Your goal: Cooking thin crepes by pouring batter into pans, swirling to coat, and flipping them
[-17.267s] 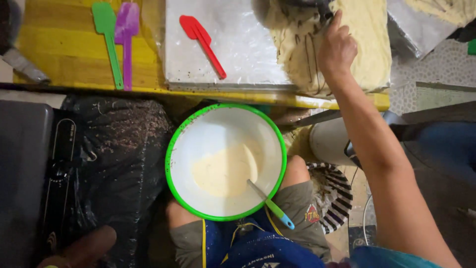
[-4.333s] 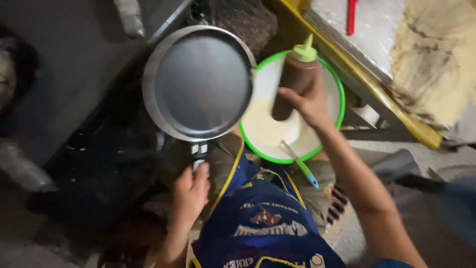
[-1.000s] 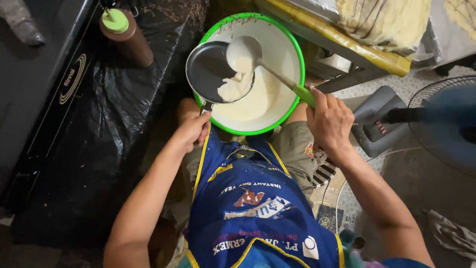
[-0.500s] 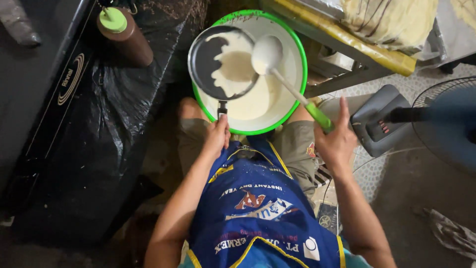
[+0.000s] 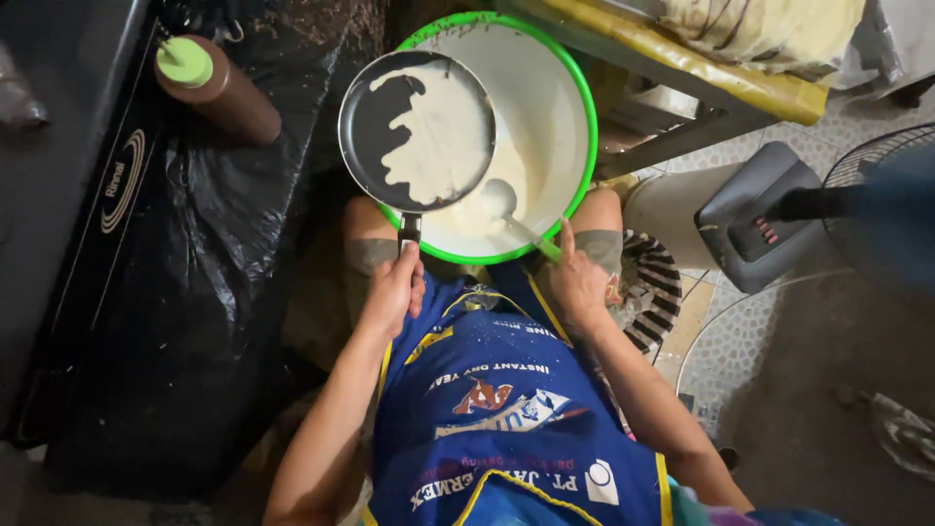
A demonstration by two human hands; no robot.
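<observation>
Left hand (image 5: 392, 289), lower centre of frame, is closed around the black handle of a small dark frying pan (image 5: 417, 131). The pan sits upper centre, held over the left part of a big white basin with green rim (image 5: 585, 127). Pale batter (image 5: 438, 131) covers roughly the right two thirds of the pan; the left side is bare dark metal with a ragged batter edge. The pan's lower rim overlaps the basin's near rim.

Right hand (image 5: 577, 282), just right of centre, grips the green handle of a ladle (image 5: 499, 200), index finger stretched along it. The ladle bowl lies in the batter in the lower part of the basin, just beside the pan's lower right rim. The basin rests on the person's lap; a blue apron (image 5: 506, 419) fills lower centre.

Open room: tight on the right, where a yellow-edged worktop (image 5: 711, 73) runs diagonally along the basin rim at upper right, with a pale cloth on top. More space on the left, over crumpled black plastic sheet (image 5: 209, 292).

A brown squeeze bottle with green cap (image 5: 216, 88) lies upper left, well apart from the pan. A black stove (image 5: 68, 195) takes the left edge. A fan (image 5: 867, 209) with grey base stands at right on a tiled floor (image 5: 721, 321).
</observation>
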